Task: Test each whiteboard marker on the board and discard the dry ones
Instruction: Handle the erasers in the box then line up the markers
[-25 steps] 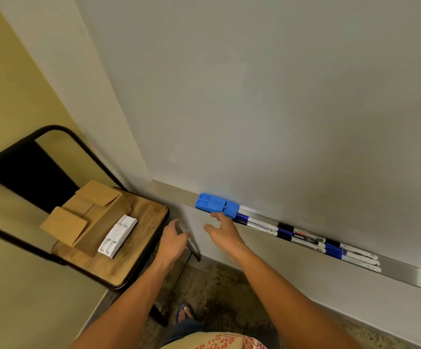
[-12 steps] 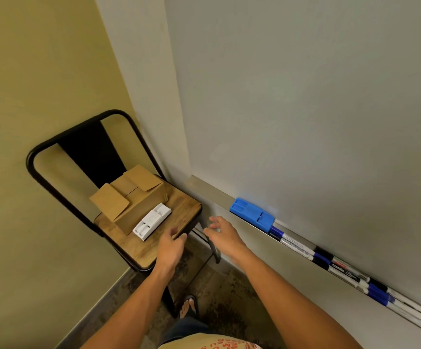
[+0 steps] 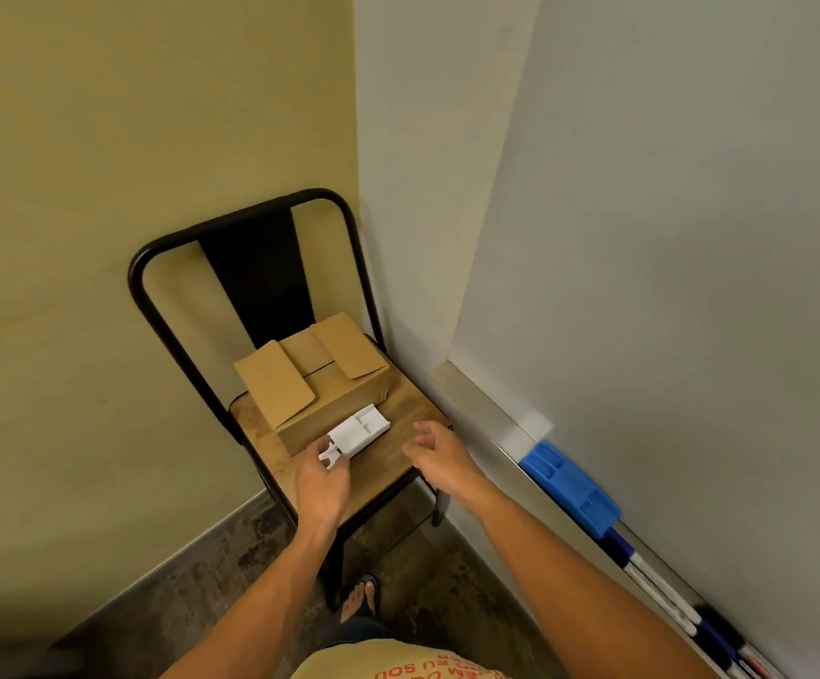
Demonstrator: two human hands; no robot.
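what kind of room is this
Probably an office or classroom corner: a wall-mounted whiteboard with a metal tray holding a blue eraser and markers, beside a chair.

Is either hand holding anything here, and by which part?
The left hand grips the white plastic holder by its near end, on the cardboard box. The right hand holds nothing.

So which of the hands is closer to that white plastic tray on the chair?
Left. The left hand touches the near end of the white plastic tray; the right hand hovers apart, to its right.
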